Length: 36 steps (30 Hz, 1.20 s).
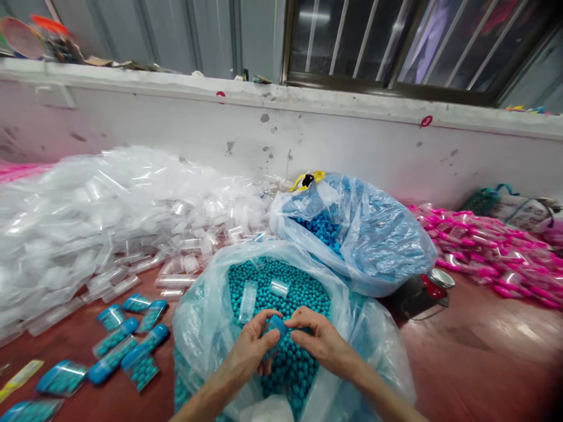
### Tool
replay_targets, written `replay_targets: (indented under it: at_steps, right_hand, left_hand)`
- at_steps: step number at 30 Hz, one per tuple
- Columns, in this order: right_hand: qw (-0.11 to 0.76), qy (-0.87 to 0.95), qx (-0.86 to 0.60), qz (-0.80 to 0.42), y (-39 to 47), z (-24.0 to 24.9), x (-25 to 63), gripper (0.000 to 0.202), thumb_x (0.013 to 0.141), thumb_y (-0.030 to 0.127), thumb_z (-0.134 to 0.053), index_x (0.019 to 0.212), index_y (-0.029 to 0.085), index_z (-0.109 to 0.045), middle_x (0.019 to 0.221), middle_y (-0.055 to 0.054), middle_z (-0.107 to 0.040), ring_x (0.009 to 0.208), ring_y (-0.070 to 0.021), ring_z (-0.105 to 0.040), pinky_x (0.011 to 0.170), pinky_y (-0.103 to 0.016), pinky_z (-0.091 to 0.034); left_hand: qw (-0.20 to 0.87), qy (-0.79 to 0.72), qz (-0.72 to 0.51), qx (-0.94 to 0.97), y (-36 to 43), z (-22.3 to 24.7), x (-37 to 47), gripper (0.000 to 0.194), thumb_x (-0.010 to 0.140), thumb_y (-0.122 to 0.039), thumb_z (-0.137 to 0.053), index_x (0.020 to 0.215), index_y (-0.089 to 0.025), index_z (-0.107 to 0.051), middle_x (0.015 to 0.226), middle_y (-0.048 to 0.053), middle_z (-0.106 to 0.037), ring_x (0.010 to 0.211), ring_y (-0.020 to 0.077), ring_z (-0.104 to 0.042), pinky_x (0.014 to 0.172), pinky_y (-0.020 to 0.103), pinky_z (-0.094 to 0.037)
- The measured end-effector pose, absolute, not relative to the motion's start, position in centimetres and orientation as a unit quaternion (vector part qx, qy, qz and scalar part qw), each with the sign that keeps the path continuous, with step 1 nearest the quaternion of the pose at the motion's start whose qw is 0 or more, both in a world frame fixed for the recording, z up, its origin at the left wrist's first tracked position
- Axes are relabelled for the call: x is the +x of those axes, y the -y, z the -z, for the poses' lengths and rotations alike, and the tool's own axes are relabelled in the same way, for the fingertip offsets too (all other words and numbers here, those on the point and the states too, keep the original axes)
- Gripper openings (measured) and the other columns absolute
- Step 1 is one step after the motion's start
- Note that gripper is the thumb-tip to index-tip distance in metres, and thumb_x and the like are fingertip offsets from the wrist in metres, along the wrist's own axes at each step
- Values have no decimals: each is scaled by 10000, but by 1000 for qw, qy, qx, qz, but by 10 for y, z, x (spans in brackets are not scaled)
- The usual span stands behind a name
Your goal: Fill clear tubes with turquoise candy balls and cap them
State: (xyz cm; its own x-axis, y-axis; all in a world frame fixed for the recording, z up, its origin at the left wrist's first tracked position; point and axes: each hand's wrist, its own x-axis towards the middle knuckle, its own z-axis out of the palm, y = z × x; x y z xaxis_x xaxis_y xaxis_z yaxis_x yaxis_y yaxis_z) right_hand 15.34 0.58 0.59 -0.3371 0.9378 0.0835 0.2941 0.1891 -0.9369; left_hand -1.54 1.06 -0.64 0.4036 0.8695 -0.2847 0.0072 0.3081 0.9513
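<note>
Over an open plastic bag (200, 310) of teal beads (303, 296), both hands meet at a small container with a blue cap (277, 325). My left hand (248, 346) is closed around its body, mostly hiding it. From the other side, my right hand (323, 340) pinches the cap between thumb and fingers. On the beads just beyond lie an upright-looking clear plastic tube (248, 302) and a shorter clear tube (279, 288). Several filled, blue-capped containers (115, 339) of teal beads rest on the red table at the left.
A large heap of clear tubes (132, 205) covers the back left. Behind the bead bag sits a bag of blue caps (323, 228). Pink packed pieces (492, 252) are piled at right, near a dark metal-lidded container (422, 293). A yellow strip (20, 378) lies at far left.
</note>
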Motion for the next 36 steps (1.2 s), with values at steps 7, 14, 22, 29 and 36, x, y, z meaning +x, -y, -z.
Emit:
replay_targets:
  at_steps: [7,14,22,29,36]
  right_hand:
    - [429,560,-493,-508,-13,-4,142,535,702,256,-557,1221,200,-437,814,1,-569,589,-119,-532,572,-270,-456]
    - [200,724,-515,-413,12,-13,126,933,616,332,-675,1377,139,-170,1414,-134,-224,1297,-284,-162,1031,-420,-221]
    - [270,748,-549,-256,17,-4,105,751,592,245,-582,1279,106,-314,1217,-189,-443,1115,-307,-447,901,-433,-385]
    - [285,751,-543,-244,21,12,102,737,584,273,-595,1253,124,-324,1101,-147,-486,982,-272,-522,831,-390,-430]
    - [142,824,-464,-292,5,-5,105,795,693,378,-614,1355,217,-205,1229,-108,-439,999,-259,-532,815,-354,-439]
  left_hand:
    - [654,-446,-301,531,-9,3,-19,431,729,-464,-498,1047,-191,-399,514,-94,-424,306,51,-398,296,151,-268]
    - [595,-463,-401,520,-6,5,-13,467,728,-331,-540,1157,-186,-426,729,-15,-555,635,120,-523,614,226,-433]
    - [656,-438,-406,462,-3,-3,-7,316,717,-387,-548,942,-174,-487,630,-40,-516,613,114,-495,576,211,-382]
    - [576,-488,-408,513,-5,8,3,196,732,-307,-483,874,-176,-516,593,-46,-490,547,105,-456,540,207,-377]
    - [404,-552,-310,661,-2,-3,-71,285,765,-359,-426,967,-202,-553,753,-1,-622,715,162,-550,676,233,-433]
